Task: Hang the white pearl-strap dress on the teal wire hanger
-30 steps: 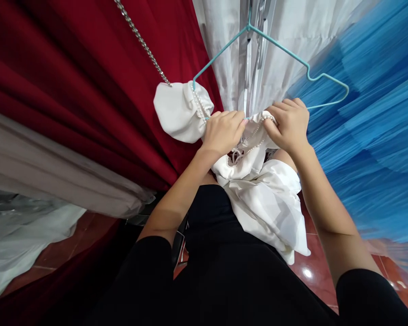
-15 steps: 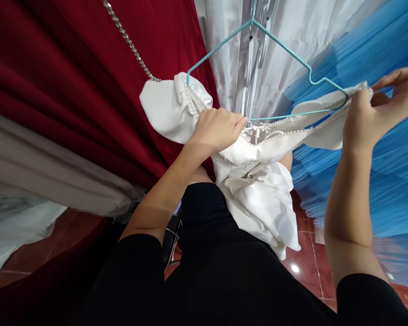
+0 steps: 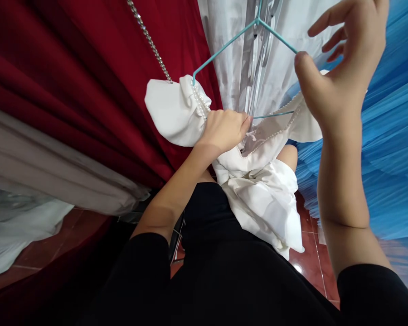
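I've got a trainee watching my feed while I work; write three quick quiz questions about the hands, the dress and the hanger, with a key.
1. True or false: the right hand is closed in a fist.
2. What colour is the hanger whose lower bar the left hand is closed around? A) red; B) turquoise; C) black.
3. Fill in the blank: the white dress is trimmed with rows of small, round, white ____.

Key: 1. False, it is open, with the thumb spread away. 2. B. 3. Beads.

Quantities: two hands (image 3: 225,130) (image 3: 348,79), one turquoise hanger (image 3: 257,21), one white pearl-trimmed dress (image 3: 263,199), one glittering chain (image 3: 149,39), two black sleeves (image 3: 152,258) (image 3: 370,292).
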### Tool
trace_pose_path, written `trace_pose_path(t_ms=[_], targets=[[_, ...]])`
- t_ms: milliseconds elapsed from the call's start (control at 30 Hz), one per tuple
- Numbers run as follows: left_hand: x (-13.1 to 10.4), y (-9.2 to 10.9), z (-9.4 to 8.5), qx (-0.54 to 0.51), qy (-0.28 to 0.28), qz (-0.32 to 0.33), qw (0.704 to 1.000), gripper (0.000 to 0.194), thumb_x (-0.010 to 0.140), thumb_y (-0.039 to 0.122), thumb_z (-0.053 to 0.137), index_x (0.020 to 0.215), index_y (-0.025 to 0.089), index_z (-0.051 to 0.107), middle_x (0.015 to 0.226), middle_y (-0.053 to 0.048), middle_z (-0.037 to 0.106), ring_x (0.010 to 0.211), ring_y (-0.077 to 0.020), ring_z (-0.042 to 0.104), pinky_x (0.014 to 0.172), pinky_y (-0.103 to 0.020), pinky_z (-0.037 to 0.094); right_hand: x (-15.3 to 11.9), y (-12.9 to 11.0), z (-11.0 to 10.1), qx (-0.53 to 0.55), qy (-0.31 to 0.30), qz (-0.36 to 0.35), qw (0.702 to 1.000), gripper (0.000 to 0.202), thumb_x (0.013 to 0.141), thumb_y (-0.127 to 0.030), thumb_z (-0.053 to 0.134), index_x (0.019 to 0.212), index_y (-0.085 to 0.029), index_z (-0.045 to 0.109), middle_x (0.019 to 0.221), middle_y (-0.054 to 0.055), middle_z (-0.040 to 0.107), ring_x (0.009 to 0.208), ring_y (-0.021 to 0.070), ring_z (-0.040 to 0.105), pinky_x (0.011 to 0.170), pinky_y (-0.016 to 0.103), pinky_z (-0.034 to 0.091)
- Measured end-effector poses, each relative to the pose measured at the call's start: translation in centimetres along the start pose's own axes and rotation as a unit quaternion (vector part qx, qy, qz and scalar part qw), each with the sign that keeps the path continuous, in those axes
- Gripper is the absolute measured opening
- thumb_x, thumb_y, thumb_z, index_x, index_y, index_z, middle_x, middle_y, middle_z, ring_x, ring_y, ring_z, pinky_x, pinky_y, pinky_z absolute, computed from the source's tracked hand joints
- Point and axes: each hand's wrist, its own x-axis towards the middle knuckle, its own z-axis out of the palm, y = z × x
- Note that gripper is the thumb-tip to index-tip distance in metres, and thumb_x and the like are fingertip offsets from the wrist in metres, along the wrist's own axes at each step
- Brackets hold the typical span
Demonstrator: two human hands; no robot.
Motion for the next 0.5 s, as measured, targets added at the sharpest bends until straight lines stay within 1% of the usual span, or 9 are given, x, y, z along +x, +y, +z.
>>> trace_pose_path(t_ms=[33,67,133,167,233,300,367,433,500], targets=[[-0.1,0.0,0.0,0.002,0.000,0.001,1.000,0.047,0.108,0.043,0.036,0.092,0.020,0.074,0.081,-0.012,0.074,0.088,-0.0317,0.073,0.078,-0.041,0.051,-0.1,-0.7,0.5,0.010,-0.017,-0.007,1.000,0.025,0.079,-0.017,0.063,0.102,-0.013,0.072,0.111,0.013,0.065,0.101,0.0234,0.064,0.075,0.031,0.052],[-0.1,0.0,-0.1,0.003,-0.003,0.002,1.000,0.046,0.108,0.042,0.036,0.094,0.020,0.074,0.082,-0.012,0.075,0.089,-0.0316,0.074,0.078,-0.040,0.051,-0.5,-1.2,1.0,0.022,-0.061,-0.007,0.998,0.022,0.085,-0.020,0.061,0.104,-0.015,0.071,0.113,0.012,0.066,0.102,0.0223,0.065,0.078,0.031,0.053],[-0.3,0.1,-0.5,0.000,-0.011,-0.002,1.000,0.044,0.108,0.041,0.036,0.099,0.020,0.073,0.085,-0.012,0.076,0.090,-0.0314,0.074,0.079,-0.040,0.051,-1.8,-1.8,2.5,0.018,-0.188,0.028,0.982,0.013,0.096,-0.028,0.055,0.098,-0.021,0.066,0.102,0.007,0.070,0.091,0.0207,0.066,0.077,0.032,0.051],[-0.4,0.2,-0.7,-0.005,-0.014,-0.004,1.000,0.042,0.109,0.039,0.036,0.103,0.020,0.073,0.087,-0.012,0.076,0.090,-0.0314,0.074,0.079,-0.041,0.052,-2.7,-1.8,3.4,-0.002,-0.253,0.058,0.966,0.017,0.100,-0.033,0.053,0.091,-0.022,0.063,0.092,0.006,0.071,0.083,0.0207,0.065,0.076,0.034,0.049],[-0.7,0.1,-0.9,-0.032,-0.014,-0.005,0.999,0.037,0.108,0.033,0.036,0.115,0.020,0.070,0.095,-0.012,0.077,0.094,-0.0313,0.074,0.084,-0.043,0.053,-4.7,-1.0,5.3,-0.092,-0.312,0.112,0.939,0.037,0.104,-0.041,0.046,0.074,-0.021,0.054,0.071,0.006,0.065,0.070,0.0219,0.061,0.072,0.036,0.043],[-1.2,-0.4,-0.9,-0.085,-0.001,0.014,0.996,0.034,0.106,0.027,0.039,0.127,0.021,0.064,0.110,-0.012,0.076,0.106,-0.0299,0.072,0.094,-0.045,0.054,-6.2,-0.1,6.9,-0.141,-0.289,0.098,0.942,0.045,0.105,-0.040,0.039,0.066,-0.021,0.048,0.064,0.007,0.061,0.069,0.0215,0.059,0.074,0.037,0.039],[-1.8,-1.3,-0.9,-0.140,0.050,0.023,0.989,0.034,0.104,0.025,0.042,0.134,0.025,0.058,0.128,-0.011,0.071,0.123,-0.0287,0.066,0.103,-0.046,0.052,-7.1,0.3,7.7,-0.146,-0.254,0.071,0.953,0.048,0.106,-0.040,0.035,0.064,-0.021,0.047,0.062,0.006,0.059,0.067,0.0200,0.057,0.075,0.037,0.037],[-2.5,-2.5,-0.8,-0.156,0.148,-0.009,0.977,0.034,0.104,0.027,0.046,0.137,0.028,0.053,0.143,-0.010,0.062,0.140,-0.0295,0.055,0.112,-0.049,0.049,-7.5,0.0,7.8,-0.136,-0.236,0.065,0.960,0.053,0.108,-0.044,0.032,0.063,-0.022,0.048,0.058,0.006,0.057,0.065,0.0192,0.054,0.073,0.036,0.035],[-2.9,-4.1,-0.7,-0.130,0.260,-0.060,0.955,0.038,0.102,0.028,0.052,0.140,0.030,0.047,0.156,-0.009,0.051,0.151,-0.0305,0.042,0.119,-0.051,0.044,-7.5,-0.8,7.7,-0.128,-0.227,0.070,0.963,0.055,0.109,-0.047,0.029,0.064,-0.022,0.050,0.056,0.006,0.055,0.064,0.0195,0.053,0.072,0.036,0.034]])
